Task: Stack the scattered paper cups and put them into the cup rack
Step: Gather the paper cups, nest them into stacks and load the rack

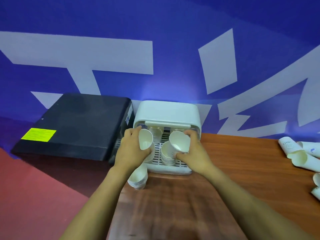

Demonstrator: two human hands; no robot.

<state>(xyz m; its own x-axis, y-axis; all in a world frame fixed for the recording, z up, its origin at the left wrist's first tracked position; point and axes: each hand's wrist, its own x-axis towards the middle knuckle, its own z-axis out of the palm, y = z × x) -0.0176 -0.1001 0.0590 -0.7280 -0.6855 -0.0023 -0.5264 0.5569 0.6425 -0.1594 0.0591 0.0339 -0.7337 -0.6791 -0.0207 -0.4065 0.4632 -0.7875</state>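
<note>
The white cup rack (pixel 167 110) stands at the back of the wooden table, its lid raised. My left hand (pixel 129 150) grips a white paper cup (pixel 145 141) over the rack's left side. Over the right side, my right hand (pixel 194 151) grips another paper cup (pixel 179 141), tilted just above a stack of cups (pixel 167 157) on the slotted tray. More stacked cups (pixel 155 132) sit deeper inside the rack. Another stack of cups (pixel 138 178) stands on the table in front of the rack's left corner.
A black machine (pixel 74 125) with a yellow label sits left of the rack. Several loose paper cups (pixel 297 153) lie at the table's right edge. A blue and white wall rises right behind the rack. Red floor shows at lower left.
</note>
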